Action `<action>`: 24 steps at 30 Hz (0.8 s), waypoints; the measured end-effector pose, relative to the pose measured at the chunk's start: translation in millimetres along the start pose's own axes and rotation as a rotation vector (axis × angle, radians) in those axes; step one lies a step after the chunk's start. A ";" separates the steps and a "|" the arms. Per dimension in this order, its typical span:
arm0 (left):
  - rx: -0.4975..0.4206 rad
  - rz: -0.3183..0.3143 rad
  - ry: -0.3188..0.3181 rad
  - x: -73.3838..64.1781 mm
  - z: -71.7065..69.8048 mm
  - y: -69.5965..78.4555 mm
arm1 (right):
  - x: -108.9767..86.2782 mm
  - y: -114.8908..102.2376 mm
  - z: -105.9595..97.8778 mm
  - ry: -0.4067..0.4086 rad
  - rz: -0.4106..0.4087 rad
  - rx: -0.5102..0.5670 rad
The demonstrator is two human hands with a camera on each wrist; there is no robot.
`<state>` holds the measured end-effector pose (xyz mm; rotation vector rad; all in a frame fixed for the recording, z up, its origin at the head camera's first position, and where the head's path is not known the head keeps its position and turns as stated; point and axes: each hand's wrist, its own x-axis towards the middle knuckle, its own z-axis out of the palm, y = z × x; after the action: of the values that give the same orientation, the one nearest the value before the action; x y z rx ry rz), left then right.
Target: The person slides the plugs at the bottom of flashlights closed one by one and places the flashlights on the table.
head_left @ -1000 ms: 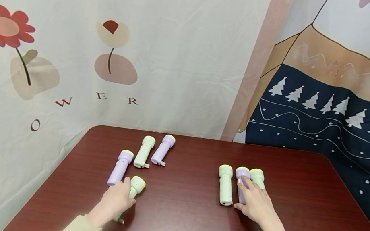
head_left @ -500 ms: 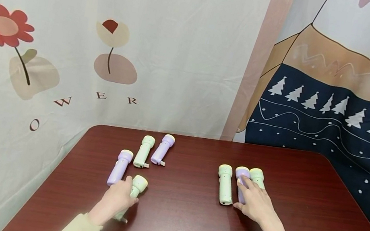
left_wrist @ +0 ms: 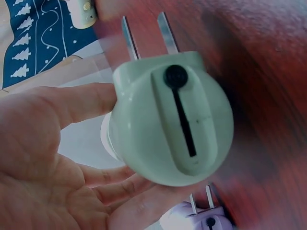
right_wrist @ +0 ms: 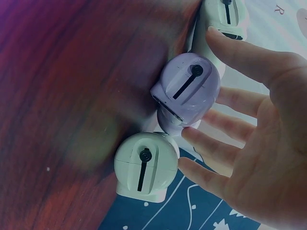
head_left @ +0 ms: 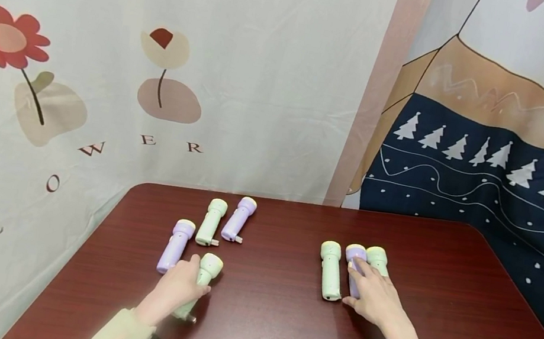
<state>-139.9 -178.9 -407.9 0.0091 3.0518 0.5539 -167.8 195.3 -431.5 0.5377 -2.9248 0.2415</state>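
My left hand (head_left: 177,285) grips a light green flashlight (head_left: 210,267) low over the near left of the table. In the left wrist view, the flashlight's base (left_wrist: 172,120) shows two bare metal plug prongs and a black sliding switch, with thumb and fingers on either side. My right hand (head_left: 382,302) rests with loosely extended fingers over a purple flashlight (head_left: 356,252), which lies between a green flashlight (head_left: 330,270) on its left and another green flashlight (head_left: 378,259) on its right. From the right wrist, the purple flashlight's base (right_wrist: 189,88) appears with no prongs out.
Beyond my left hand lie a purple flashlight (head_left: 176,246), a green flashlight (head_left: 211,222) and another purple flashlight (head_left: 239,219); the last two have prongs folded out. The dark red wooden table (head_left: 267,325) ends against a printed curtain (head_left: 277,74) at the back.
My left hand and the green flashlight in it have shifted slightly right and farther from me. The right hand and the other flashlights stay where they were.
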 end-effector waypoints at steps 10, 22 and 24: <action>-0.024 0.022 0.016 5.2 0.8 6.9 | -0.4 -0.4 -0.4 0.000 0.000 0.002; -0.047 -0.009 0.033 17.7 7.8 18.2 | -0.7 -1.6 -1.6 -0.016 0.009 0.011; -0.054 -0.009 0.036 19.0 8.9 19.9 | -0.6 -1.5 -1.6 -0.017 0.010 0.010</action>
<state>-158.5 -156.9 -409.9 -0.0169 3.0690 0.6424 -166.5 194.4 -429.9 0.5293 -2.9444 0.2536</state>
